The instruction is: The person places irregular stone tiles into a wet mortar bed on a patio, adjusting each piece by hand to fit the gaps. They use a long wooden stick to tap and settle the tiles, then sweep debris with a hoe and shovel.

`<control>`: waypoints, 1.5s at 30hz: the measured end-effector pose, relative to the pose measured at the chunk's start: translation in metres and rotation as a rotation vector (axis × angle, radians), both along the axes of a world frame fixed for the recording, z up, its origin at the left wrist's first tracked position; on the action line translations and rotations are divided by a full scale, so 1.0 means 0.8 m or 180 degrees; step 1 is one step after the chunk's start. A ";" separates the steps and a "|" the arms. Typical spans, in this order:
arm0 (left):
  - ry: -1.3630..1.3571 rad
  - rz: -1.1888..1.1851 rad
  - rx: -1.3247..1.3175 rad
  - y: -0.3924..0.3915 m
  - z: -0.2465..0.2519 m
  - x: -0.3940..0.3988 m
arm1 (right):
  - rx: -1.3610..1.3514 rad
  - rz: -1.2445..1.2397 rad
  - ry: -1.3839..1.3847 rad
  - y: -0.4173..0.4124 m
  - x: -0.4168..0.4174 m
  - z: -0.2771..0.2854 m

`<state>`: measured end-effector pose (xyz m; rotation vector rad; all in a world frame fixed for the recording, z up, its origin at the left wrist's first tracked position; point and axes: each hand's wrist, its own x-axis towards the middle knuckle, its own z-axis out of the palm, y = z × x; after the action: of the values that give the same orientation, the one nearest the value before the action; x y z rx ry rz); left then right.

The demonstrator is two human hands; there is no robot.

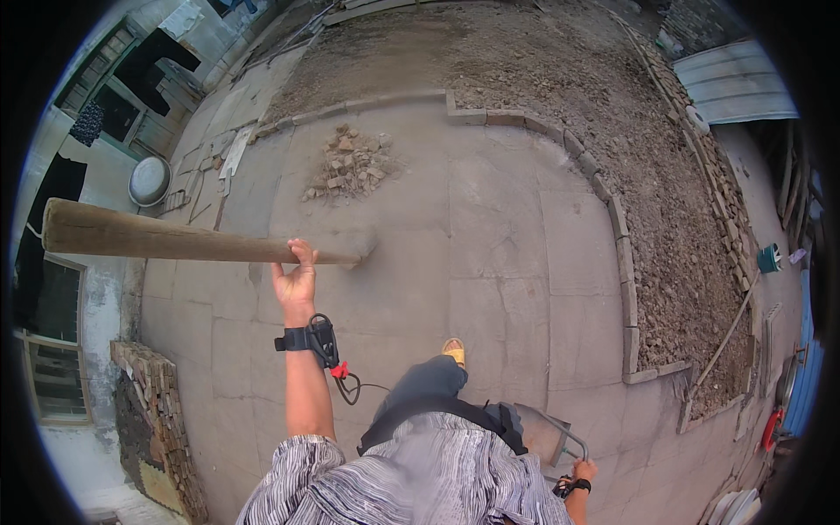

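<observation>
A thick wooden post (164, 235) stands on the concrete paving, its broad top at the left and its narrow-looking foot near the middle. My left hand (295, 279) is at the post, palm turned up and fingers apart in front of the wood; whether it presses on it is hard to tell. Low at the right, my right hand (584, 469) grips the bent metal tube handle (571, 438) of a sheet-metal pan or carrier (539, 436). My body partly hides that carrier. A yellow slipper (453, 352) is on my forward foot.
Broken bricks (351, 164) lie heaped ahead on the paving (499, 236). A brick curb (620, 220) borders bare soil (669, 262). At left are a stacked-brick pile (157, 400), a metal basin (149, 181) and hanging clothes (147, 65). A long stick (725, 335) leans at right.
</observation>
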<state>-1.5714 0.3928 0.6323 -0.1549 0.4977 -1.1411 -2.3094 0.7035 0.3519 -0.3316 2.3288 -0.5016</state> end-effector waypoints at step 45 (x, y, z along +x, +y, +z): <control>0.1080 0.0849 0.1395 -0.221 -0.048 0.193 | -0.0304 0.5974 0.2293 -1.197 0.718 0.068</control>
<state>-1.4169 0.2163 0.5939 -0.0301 0.9859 -0.7249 -1.7352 -0.2541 0.4064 -2.5728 1.4555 0.5490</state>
